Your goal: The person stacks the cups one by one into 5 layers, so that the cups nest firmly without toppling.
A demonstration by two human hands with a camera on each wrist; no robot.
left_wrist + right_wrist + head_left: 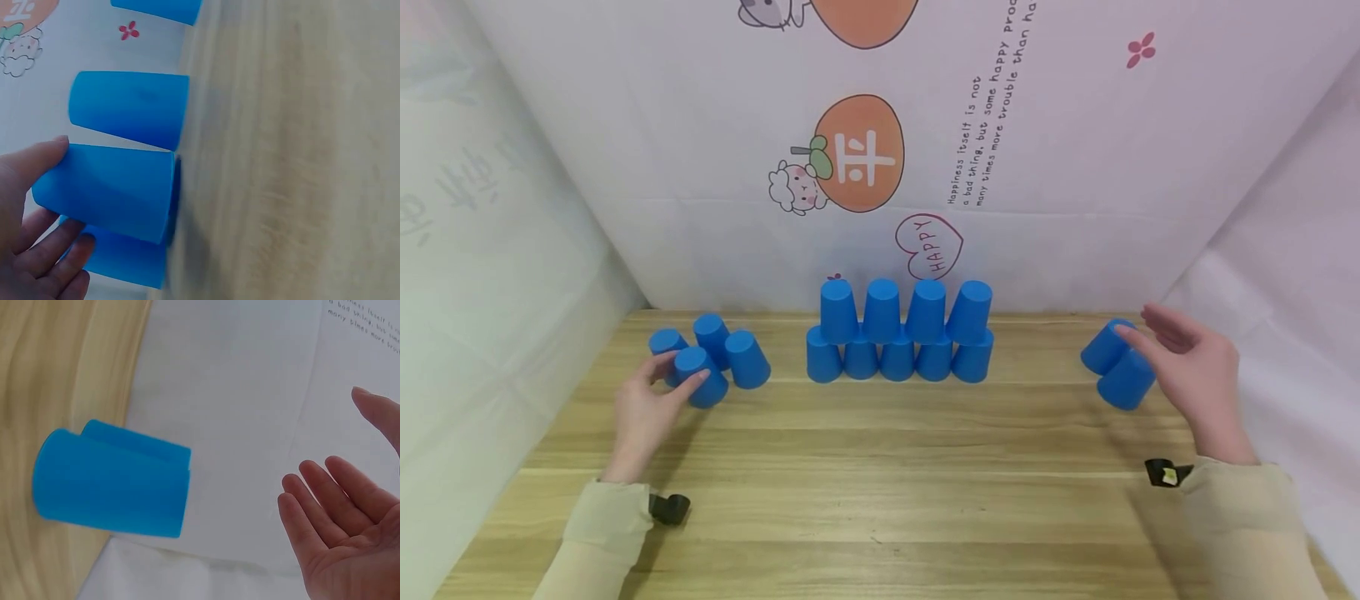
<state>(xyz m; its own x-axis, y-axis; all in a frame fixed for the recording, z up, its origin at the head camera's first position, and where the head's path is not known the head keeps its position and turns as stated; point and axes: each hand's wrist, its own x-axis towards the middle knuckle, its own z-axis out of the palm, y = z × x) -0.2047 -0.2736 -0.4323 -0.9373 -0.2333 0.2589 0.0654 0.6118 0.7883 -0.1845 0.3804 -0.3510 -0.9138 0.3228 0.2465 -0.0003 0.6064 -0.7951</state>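
The bench spread nearest, in front of the two-tier stack. Left of the stack, the left hand had its fingers clamped on the nearest blue cup. Right of it, the right hand showed fingers straight, thumb spread, apart from two inverted cups. Three further cups stood left of the stack, beyond the held one. Behind the stack, a printed backdrop rose.
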